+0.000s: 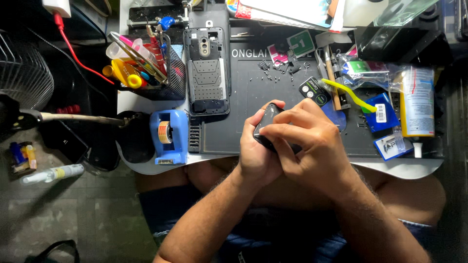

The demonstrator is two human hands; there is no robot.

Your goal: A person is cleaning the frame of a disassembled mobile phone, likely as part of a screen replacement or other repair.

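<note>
Both hands clasp one small black phone part (266,122) over the grey repair mat (292,104): left hand (256,151) curled beneath at seven o'clock, right hand (307,141) closed over it at four o'clock.

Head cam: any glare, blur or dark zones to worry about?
Head view: desk evenly lit and sharp; slight sheen on the black phone held by the left hand and right hand; floor at left and lap fall dark; fan grille bends at the edge.
</note>
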